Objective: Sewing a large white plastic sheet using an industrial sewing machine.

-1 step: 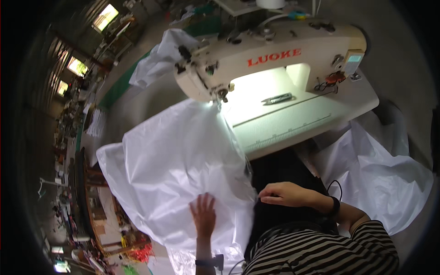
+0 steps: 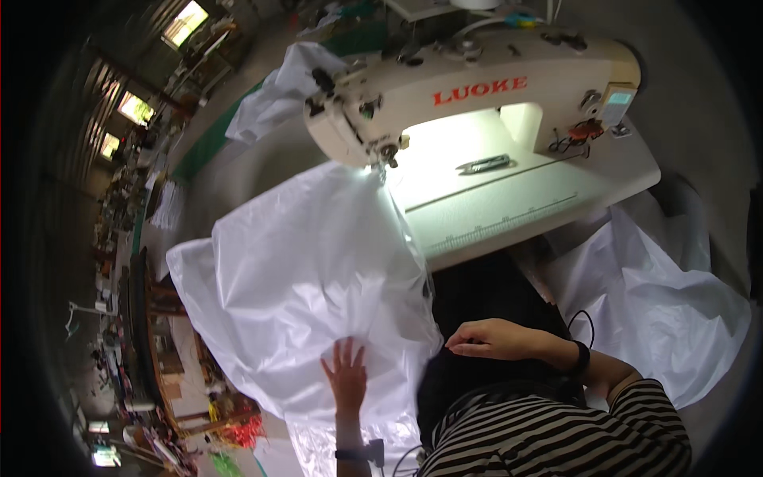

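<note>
The white cloth (image 2: 310, 294) is draped from the sewing machine (image 2: 477, 87) over the surface's (image 2: 509, 215) left edge. It is pressed flat by the left hand (image 2: 347, 378), fingers spread; the right hand (image 2: 493, 340), loosely curled, grasps nothing. No change is seen.

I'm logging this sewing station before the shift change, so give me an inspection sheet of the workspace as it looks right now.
Surface: pale machine table, lit under the arm, ruler strip along its front edge.
Job's things: white sheet fabric spread from the needle area toward the person; cream sewing machine.
Clutter: metal snips on the bed; more white fabric heaped at right.
Hands: left hand flat on the fabric, fingers spread; right hand on dark cloth, holding nothing.
Cables: thin dark cord by the right wrist.
Surroundings: crowded workshop, windows at left.
</note>
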A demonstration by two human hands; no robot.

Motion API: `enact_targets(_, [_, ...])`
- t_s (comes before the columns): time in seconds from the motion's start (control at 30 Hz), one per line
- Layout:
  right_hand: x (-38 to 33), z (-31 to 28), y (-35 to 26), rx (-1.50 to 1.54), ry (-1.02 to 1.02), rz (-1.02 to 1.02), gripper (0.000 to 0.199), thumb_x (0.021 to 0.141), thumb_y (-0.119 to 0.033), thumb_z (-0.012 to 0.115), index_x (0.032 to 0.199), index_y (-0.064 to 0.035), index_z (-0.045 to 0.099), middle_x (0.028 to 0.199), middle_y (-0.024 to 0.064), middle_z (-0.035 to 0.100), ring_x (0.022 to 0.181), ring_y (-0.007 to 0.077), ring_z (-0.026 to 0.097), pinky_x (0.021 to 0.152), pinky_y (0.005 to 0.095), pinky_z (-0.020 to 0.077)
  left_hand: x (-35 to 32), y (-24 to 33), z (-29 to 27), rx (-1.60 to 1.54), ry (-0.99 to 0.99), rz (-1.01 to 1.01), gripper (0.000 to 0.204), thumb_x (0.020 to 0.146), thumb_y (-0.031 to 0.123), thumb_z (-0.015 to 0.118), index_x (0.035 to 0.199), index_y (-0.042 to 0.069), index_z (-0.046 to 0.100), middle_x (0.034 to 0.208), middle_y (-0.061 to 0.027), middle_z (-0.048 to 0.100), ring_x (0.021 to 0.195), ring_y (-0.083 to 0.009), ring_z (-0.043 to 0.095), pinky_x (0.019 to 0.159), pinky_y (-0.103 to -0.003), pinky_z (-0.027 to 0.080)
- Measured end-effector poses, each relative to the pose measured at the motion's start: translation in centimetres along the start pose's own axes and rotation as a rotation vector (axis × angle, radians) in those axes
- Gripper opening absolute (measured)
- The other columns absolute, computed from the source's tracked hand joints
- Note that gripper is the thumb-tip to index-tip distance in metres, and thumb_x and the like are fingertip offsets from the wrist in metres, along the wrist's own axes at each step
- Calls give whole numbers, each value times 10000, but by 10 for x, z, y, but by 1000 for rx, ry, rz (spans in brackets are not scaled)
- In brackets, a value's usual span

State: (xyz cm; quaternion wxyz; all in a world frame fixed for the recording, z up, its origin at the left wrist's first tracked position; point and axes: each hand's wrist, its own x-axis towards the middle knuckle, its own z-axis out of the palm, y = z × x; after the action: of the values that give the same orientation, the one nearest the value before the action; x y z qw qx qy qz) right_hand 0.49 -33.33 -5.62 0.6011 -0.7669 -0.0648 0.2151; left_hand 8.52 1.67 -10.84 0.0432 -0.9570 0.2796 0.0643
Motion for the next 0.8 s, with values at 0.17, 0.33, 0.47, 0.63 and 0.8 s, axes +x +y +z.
enact_targets(0.17, [8, 21, 9, -339, 77, -199, 277, 905, -248, 648, 1089, -42, 655, 1082, 120, 634, 973, 303, 635, 862, 380, 514, -21, -3, -17, -694, 88, -290, 386, 876, 62, 612, 1259, 90, 579, 1441, -135, 462, 1296, -361, 471, 1049, -529, 399])
enact_targets(0.33, [23, 60, 4, -322, -86, -430, 373, 906, -251, 618, 1204, -37, 555, 1151, 167, 590, 1083, 341, 584, 889, 416, 510, 9, 94, -63, -1071, 249, -85, 887, 759, 15, 737, 1495, 68, 244, 1520, -150, 291, 1364, -318, 377, 1047, -455, 409])
enact_targets(0.47, [19, 81, 1, -430, -167, -429, 433, 911, -244, 609, 1238, 25, 518, 1168, 198, 577, 1088, 363, 580, 878, 415, 515, 19, 121, -70, -904, 278, -86, 945, 712, 84, 775, 1489, 57, 238, 1513, -224, 248, 1361, -406, 352, 1065, -479, 401])
enact_targets(0.63, [-4, 49, -2, -325, -66, -285, 444, 872, -226, 679, 1248, -33, 543, 1111, 133, 626, 933, 298, 654, 747, 380, 541, -5, 107, -60, -523, 354, -184, 799, 732, 94, 741, 1424, 38, 346, 1484, -253, 264, 1319, -483, 366, 1022, -525, 422])
enact_targets(0.8, [6, 24, 17, 9, 594, -119, 328, 862, -138, 708, 1145, -16, 596, 848, 50, 665, 700, 154, 634, 653, 269, 518, -26, 120, -54, -674, 401, -227, 626, 735, 37, 737, 1299, 62, 467, 1315, -196, 436, 1132, -371, 536, 787, -393, 562])
